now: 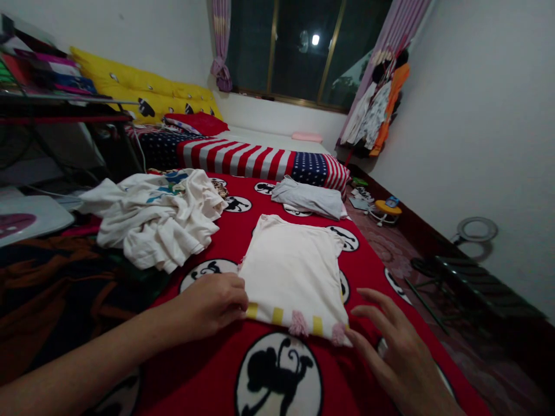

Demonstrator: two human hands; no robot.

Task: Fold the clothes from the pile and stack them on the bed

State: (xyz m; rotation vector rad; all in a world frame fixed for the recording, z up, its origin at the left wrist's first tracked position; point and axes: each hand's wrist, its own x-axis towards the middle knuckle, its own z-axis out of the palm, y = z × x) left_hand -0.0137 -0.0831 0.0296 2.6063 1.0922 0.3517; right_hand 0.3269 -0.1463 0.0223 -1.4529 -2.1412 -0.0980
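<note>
A white top point(292, 263) lies flat and folded on the red blanket point(208, 352). Yellow blocks and pink tassels run along its near edge. At the near left corner, my left hand point(217, 303) is closed with its fingertips pinching the cloth. My right hand point(392, 341) is at the near right corner, with fingers spread and the thumb's tip touching or almost touching the edge. Beyond the top lies a folded grey garment point(307, 197). To the left is a crumpled white garment point(162, 216) with a blue-green print.
Dark and brown cloth point(65, 289) lies at the left, below a cluttered desk point(65, 110). A bed point(243, 159) with a striped cover stands under the window. On the right are a yellow stool point(388, 209), a ring light point(477, 229) and a dark slatted rack point(481, 283).
</note>
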